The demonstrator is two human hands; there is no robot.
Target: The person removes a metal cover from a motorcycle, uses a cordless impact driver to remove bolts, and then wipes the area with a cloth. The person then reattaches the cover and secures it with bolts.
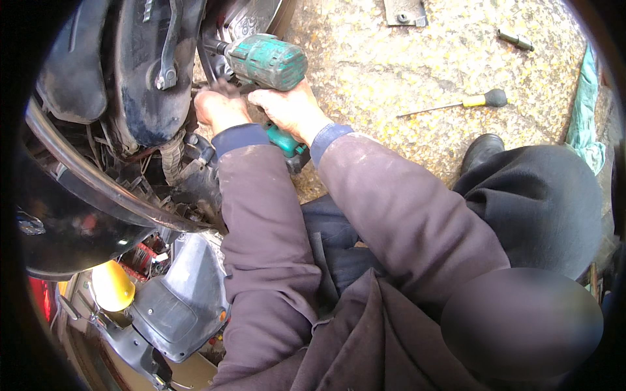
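My right hand (287, 107) is wrapped round the handle of a green cordless impact wrench (267, 62). Its body lies almost level, and the nose with a socket (214, 45) points left at the dark, shiny underside of a motor scooter (251, 18). Below my wrist shows the green battery end (285, 140). My left hand (220, 107) is beside the wrench, close against the scooter's lower parts; its fingers are smeared by motion, and whatever they touch is hidden. Left of both hands stands a black scooter panel (153, 85) with a metal lever (168, 62) on it.
On the speckled floor (365, 72) to the right lie a yellow-and-black screwdriver (484, 99), a small dark metal tube (515, 40) and a metal plate (404, 13). A green cloth (585, 117) hangs at the far right. Lower left are a yellow container (112, 287) and grey plastic parts (173, 309).
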